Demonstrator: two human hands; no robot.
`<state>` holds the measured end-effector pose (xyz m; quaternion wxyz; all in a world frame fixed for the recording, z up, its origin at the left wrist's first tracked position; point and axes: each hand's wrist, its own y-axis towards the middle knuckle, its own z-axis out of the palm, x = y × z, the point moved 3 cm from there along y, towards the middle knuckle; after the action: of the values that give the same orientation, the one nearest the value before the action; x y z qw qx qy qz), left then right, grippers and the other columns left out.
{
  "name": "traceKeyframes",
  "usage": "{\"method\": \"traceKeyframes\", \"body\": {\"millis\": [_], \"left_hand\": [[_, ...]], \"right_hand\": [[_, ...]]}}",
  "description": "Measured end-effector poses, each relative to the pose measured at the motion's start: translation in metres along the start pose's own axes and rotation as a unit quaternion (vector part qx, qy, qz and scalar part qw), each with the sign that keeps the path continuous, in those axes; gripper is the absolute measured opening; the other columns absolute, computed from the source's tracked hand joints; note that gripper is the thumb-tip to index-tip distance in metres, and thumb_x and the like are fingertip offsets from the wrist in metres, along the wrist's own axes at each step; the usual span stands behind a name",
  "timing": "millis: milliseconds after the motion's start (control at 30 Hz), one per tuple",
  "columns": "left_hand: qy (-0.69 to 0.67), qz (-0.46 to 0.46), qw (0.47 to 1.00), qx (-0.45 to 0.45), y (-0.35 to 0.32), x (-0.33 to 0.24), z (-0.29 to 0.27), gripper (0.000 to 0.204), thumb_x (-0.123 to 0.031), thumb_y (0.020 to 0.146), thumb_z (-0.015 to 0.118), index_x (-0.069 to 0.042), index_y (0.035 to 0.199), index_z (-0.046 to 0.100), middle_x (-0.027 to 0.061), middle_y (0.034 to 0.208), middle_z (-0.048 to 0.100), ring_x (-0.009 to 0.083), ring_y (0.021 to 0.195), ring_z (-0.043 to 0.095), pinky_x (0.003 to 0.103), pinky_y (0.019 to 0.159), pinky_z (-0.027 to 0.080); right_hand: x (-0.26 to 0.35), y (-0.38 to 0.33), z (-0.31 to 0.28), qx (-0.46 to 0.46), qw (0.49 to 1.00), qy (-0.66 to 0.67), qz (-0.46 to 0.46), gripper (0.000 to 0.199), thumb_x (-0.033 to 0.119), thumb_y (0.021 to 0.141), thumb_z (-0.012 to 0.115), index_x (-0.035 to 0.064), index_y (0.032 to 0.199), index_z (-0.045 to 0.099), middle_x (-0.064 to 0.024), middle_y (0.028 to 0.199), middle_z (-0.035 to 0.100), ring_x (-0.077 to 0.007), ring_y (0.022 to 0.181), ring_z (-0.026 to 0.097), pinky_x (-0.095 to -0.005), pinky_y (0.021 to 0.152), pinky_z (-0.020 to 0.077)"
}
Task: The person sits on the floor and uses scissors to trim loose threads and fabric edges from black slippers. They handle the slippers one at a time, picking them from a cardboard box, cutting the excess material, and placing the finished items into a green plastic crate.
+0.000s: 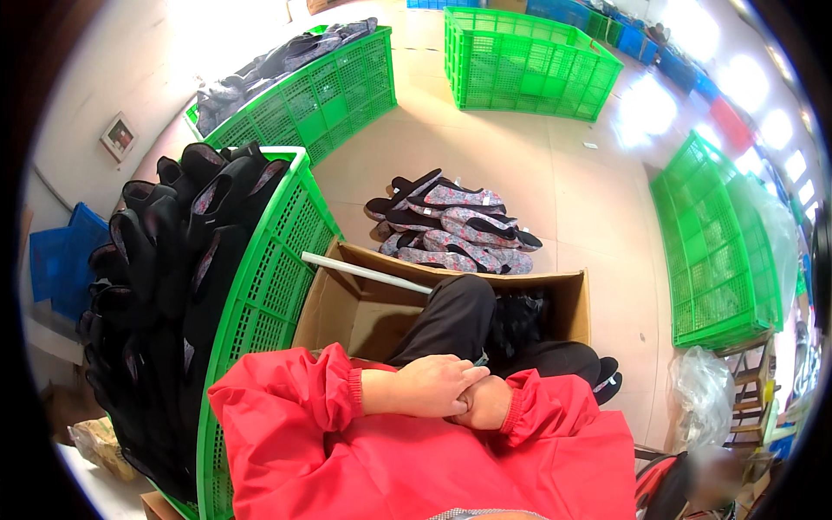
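My left hand (440, 383) lies across my right hand (487, 404) in front of my red jacket (416, 472), its fingers wrapped over the right hand and wrist. Most of the right hand's fingers are hidden beneath it. Just beyond my knees, in dark trousers (455, 314), stands an open cardboard box (381, 264) with a white rod (368, 272) across its left part. Something black and shiny (520, 316) lies inside. Past the box, a pile of floral-patterned slippers (459, 227) with black trim rests on the floor.
Close at my left, a green crate (269, 286) is heaped with black shoes (173, 260). Another green crate (316, 108) holds grey ones behind it. More green crates stand far ahead (524, 69) and at right (715, 251). Clear plastic bags (700, 394) lie near a wooden stool (750, 394).
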<state>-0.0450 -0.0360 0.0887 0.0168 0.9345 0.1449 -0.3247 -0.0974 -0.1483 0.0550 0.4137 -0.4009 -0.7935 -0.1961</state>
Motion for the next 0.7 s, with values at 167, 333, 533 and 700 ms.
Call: {"method": "traceKeyframes", "body": {"millis": [167, 333, 533, 700], "left_hand": [[-0.093, 0.07, 0.993, -0.028, 0.011, -0.002, -0.003, 0.062, -0.003, 0.067, 0.064, -0.003, 0.128, 0.053, 0.0148, 0.119, 0.056, 0.0318, 0.109, 0.056, 0.038, 0.094, 0.047], [-0.085, 0.121, 0.988, -0.041, 0.014, -0.002, 0.002, 0.06, -0.005, 0.067, 0.065, -0.005, 0.127, 0.055, 0.0146, 0.119, 0.056, 0.0322, 0.11, 0.056, 0.039, 0.094, 0.047], [-0.012, -0.008, 1.0, -0.009, 0.005, 0.008, 0.012, 0.052, -0.018, 0.068, 0.067, 0.0, 0.116, 0.06, 0.0148, 0.1, 0.064, 0.0322, 0.1, 0.062, 0.039, 0.089, 0.05], [-0.17, -0.002, 0.985, 0.011, 0.015, 0.013, 0.008, 0.057, -0.013, 0.071, 0.063, -0.005, 0.126, 0.053, 0.0153, 0.108, 0.06, 0.0327, 0.104, 0.06, 0.039, 0.087, 0.05]], "right_hand": [[-0.02, 0.003, 0.015, -0.086, 0.996, -0.006, -0.035, 0.025, 0.023, 0.076, 0.063, 0.0104, 0.097, 0.07, -0.0135, 0.094, 0.068, -0.0341, 0.085, 0.064, -0.0422, 0.072, 0.053], [-0.007, -0.003, -0.003, 0.001, 0.999, 0.014, 0.032, 0.026, 0.023, 0.077, 0.063, 0.0103, 0.099, 0.069, -0.014, 0.095, 0.068, -0.0342, 0.084, 0.065, -0.0423, 0.072, 0.053], [-0.003, -0.008, 0.0, 0.028, 0.997, 0.02, 0.067, 0.025, 0.021, 0.077, 0.064, 0.0095, 0.098, 0.07, -0.0143, 0.096, 0.068, -0.0336, 0.084, 0.065, -0.0422, 0.072, 0.053], [-0.013, 0.003, 0.006, -0.047, 0.997, 0.058, 0.012, 0.025, 0.016, 0.074, 0.066, 0.0079, 0.098, 0.07, -0.0141, 0.095, 0.069, -0.0327, 0.085, 0.066, -0.042, 0.072, 0.0529]]}}
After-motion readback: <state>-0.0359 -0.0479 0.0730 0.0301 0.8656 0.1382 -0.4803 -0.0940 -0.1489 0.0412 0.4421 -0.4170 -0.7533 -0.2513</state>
